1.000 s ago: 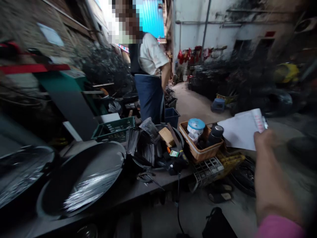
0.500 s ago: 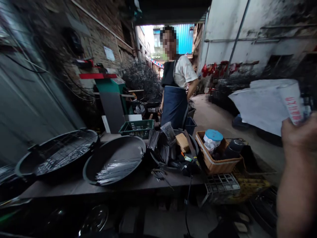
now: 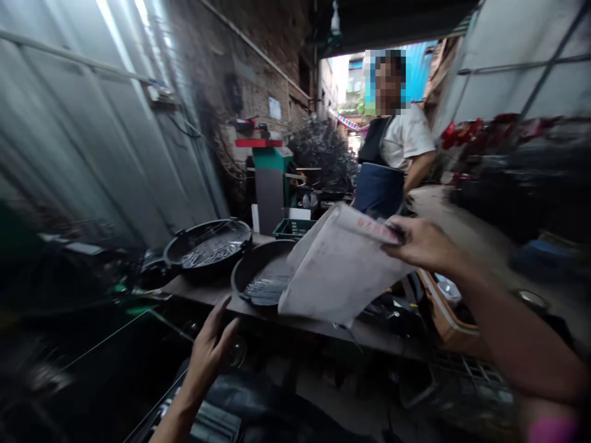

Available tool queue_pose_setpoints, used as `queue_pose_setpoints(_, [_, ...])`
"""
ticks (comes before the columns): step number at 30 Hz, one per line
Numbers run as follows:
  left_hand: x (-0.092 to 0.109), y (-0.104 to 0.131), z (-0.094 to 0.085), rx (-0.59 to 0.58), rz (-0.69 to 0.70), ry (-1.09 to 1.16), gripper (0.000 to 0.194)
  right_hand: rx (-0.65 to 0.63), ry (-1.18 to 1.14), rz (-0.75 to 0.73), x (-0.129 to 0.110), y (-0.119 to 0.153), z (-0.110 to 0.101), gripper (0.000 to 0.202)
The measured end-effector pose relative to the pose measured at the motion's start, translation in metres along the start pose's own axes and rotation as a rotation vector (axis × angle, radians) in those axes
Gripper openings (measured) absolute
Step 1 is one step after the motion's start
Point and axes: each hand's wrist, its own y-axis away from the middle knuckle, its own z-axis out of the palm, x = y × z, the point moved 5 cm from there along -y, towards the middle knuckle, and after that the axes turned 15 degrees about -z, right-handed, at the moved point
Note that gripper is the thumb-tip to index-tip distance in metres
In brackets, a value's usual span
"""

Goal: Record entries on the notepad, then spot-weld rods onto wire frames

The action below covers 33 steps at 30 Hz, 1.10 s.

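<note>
A whitish sheet with red print (image 3: pixel 339 271) hangs from my right hand (image 3: pixel 418 243), whose fingers are closed on its upper right edge. The sheet covers part of the bench and the right side of a black round pan. Lower and to the left, my left hand (image 3: pixel 212 341) is raised with its fingers apart, holding nothing, in front of the bench edge. Nearest to it is the round pan (image 3: pixel 236 283) with thin metal rods (image 3: pixel 265 288) in it. A second black pan (image 3: pixel 170 249) with metal pieces stands further left.
A person (image 3: pixel 383 154) in a dark apron stands behind the bench (image 3: pixel 207 292). A wicker basket (image 3: pixel 450 326) is at the right, a green crate (image 3: pixel 293 227) behind the pans, and a green machine (image 3: pixel 272 178) near the brick wall.
My right hand has carried the sheet from the far right to over the bench. My left hand has come into view. The view has turned left.
</note>
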Motion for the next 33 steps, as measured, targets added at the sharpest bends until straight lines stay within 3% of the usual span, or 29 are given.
queue_pose_setpoints(3, [0.044, -0.009, 0.001, -0.103, 0.084, 0.217, 0.055, -0.281, -0.209, -0.267, -0.054, -0.034, 0.046, 0.015])
queue_pose_setpoints(5, [0.049, -0.009, 0.011, -0.277, 0.094, 0.414, 0.055, -0.407, -0.306, -0.380, -0.081, -0.051, 0.072, 0.016])
queue_pose_setpoints(7, [0.031, -0.006, 0.030, -0.492, -0.024, 0.581, 0.057, -0.500, -0.386, -0.432, -0.097, -0.066, 0.097, 0.019])
queue_pose_setpoints(8, [0.018, -0.004, 0.038, -0.543, -0.093, 0.648, 0.060, -0.539, -0.422, -0.443, -0.101, -0.074, 0.111, 0.022])
queue_pose_setpoints(11, [-0.022, 0.003, 0.057, -0.603, -0.241, 0.863, 0.072, -0.636, -0.514, -0.424, -0.102, -0.096, 0.153, 0.029])
queue_pose_setpoints(14, [-0.046, 0.010, 0.068, -0.669, -0.302, 0.946, 0.087, -0.728, -0.601, -0.363, -0.097, -0.114, 0.199, 0.034])
queue_pose_setpoints(19, [-0.076, 0.015, 0.073, -0.635, -0.441, 1.004, 0.097, -0.846, -0.700, -0.362, -0.108, -0.141, 0.267, 0.040])
queue_pose_setpoints(23, [-0.108, 0.009, 0.075, -0.513, -0.604, 1.046, 0.092, -0.930, -0.632, -0.395, -0.124, -0.164, 0.311, 0.045])
queue_pose_setpoints(26, [-0.127, -0.005, 0.074, -0.393, -0.675, 1.084, 0.090, -0.889, -0.469, -0.405, -0.131, -0.183, 0.333, 0.045])
queue_pose_setpoints(29, [-0.142, -0.020, 0.076, -0.338, -0.734, 1.081, 0.089, -0.656, -0.256, -0.322, -0.131, -0.193, 0.336, 0.036])
queue_pose_setpoints(31, [-0.150, -0.026, 0.077, -0.329, -0.756, 1.075, 0.087, -0.520, -0.168, -0.301, -0.134, -0.181, 0.329, 0.029])
queue_pose_setpoints(33, [-0.156, -0.028, 0.079, -0.331, -0.771, 1.082, 0.085, -0.492, -0.174, -0.383, -0.144, -0.150, 0.318, 0.024])
